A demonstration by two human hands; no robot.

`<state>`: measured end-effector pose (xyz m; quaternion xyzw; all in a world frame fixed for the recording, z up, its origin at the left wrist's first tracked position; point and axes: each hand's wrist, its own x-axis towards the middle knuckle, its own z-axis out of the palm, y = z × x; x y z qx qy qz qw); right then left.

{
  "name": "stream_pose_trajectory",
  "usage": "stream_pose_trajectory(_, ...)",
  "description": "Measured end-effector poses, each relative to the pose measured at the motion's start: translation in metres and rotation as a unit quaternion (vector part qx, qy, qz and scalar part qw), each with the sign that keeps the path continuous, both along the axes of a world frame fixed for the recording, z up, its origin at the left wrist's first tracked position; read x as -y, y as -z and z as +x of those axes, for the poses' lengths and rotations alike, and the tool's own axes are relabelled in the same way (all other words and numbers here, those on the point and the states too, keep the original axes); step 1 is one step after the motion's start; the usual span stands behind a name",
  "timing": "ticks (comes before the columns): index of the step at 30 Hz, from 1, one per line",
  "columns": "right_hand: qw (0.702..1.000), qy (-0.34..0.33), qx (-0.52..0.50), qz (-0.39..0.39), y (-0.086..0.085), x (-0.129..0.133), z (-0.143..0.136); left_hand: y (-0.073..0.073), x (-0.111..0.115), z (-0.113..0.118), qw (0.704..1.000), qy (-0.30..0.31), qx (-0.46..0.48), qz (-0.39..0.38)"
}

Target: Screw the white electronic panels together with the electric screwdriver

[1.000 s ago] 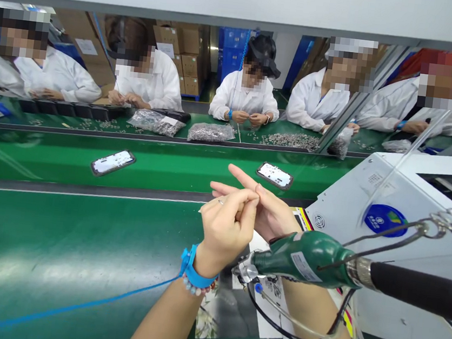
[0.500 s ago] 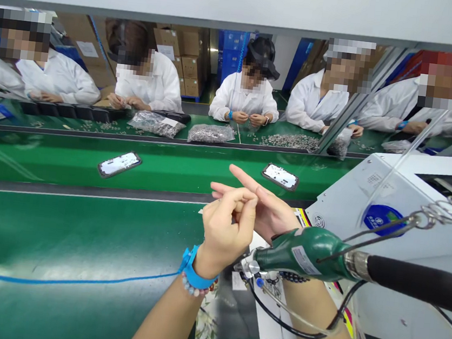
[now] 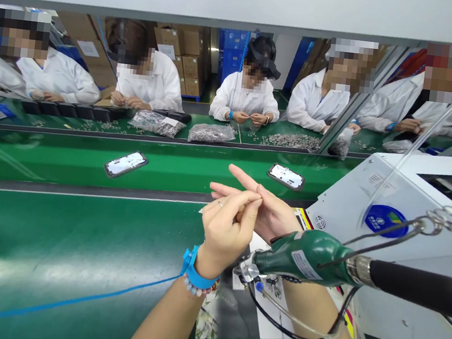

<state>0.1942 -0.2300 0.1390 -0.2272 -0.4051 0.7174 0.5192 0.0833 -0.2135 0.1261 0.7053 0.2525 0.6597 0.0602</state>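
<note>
My left hand (image 3: 228, 227) is raised over the bench, its thumb and forefinger pinched together against my right hand. Anything between those fingertips is too small or hidden to make out. A blue wrist strap (image 3: 198, 272) with a cord and a beaded bracelet (image 3: 195, 290) circle the left wrist. Behind it, my right hand (image 3: 274, 213) is palm up with fingers stretched out and spread; part of it is covered by the left. A green screwdriver-like power tool (image 3: 310, 255) hangs across in front of my right wrist, touched by neither hand's fingers.
Two phone-shaped frames (image 3: 126, 164) (image 3: 286, 177) lie on the green conveyor belt (image 3: 194, 166). A white machine (image 3: 352, 205) stands at right. Printed sheets (image 3: 234, 314) lie under my hands. Across the belt, several people in white coats work beside bags of small metal parts (image 3: 211, 133).
Both phone-shaped frames have shifted slightly right along the belt. My left fingertips have moved a little up and right against the right hand. The strap's blue cord hangs lower at the left.
</note>
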Motion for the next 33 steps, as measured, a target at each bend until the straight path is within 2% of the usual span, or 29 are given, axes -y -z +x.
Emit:
stream_pose_trajectory(5,1.0,-0.015,-0.002,0.009,0.0012,-0.0017,-0.0029,0.002,0.0001,0.0,1.0,-0.018,-0.008,-0.008)
stream_pose_trajectory(13,1.0,-0.001,-0.007,-0.013,0.0004,0.0,-0.0036,0.0032,0.0017,0.0025,0.999,-0.015,-0.008,-0.035)
stream_pose_trajectory(22,1.0,-0.002,-0.001,-0.002,-0.0031,0.0006,-0.0003,0.0035,-0.0002,0.0003,0.998,-0.002,0.009,-0.064)
stream_pose_trajectory(29,1.0,-0.005,0.0,0.001,-0.0031,0.0028,0.0008,0.0033,-0.0021,-0.0024,1.0,-0.002,0.0,0.03)
stream_pose_trajectory(33,1.0,-0.003,0.006,0.011,-0.0029,0.004,-0.0005,0.0023,0.0001,-0.0017,1.0,-0.012,0.004,0.029)
